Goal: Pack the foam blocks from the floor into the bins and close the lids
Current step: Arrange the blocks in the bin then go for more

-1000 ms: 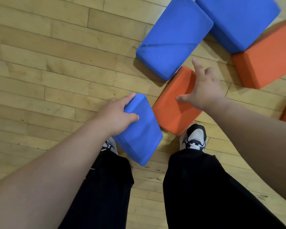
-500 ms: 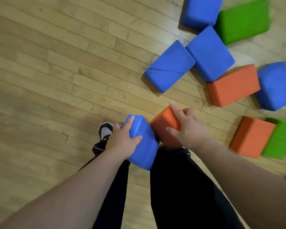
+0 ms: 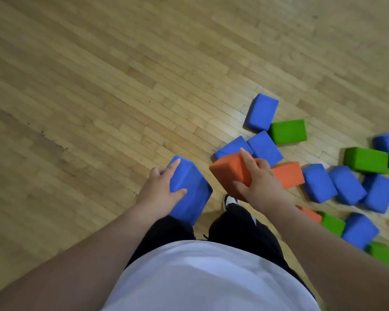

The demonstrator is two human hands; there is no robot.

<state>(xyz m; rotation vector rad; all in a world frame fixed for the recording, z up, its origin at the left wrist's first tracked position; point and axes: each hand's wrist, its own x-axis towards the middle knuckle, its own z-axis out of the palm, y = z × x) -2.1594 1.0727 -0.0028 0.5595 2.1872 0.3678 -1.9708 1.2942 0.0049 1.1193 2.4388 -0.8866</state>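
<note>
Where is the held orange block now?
In the head view, right of centre: the right hand grips the orange block, beside the blue block in the left hand.

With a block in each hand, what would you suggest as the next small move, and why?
Probably turn toward a bin, none being in view: the left hand grips a blue block, the right hand an orange block, so neither can take more.
</note>
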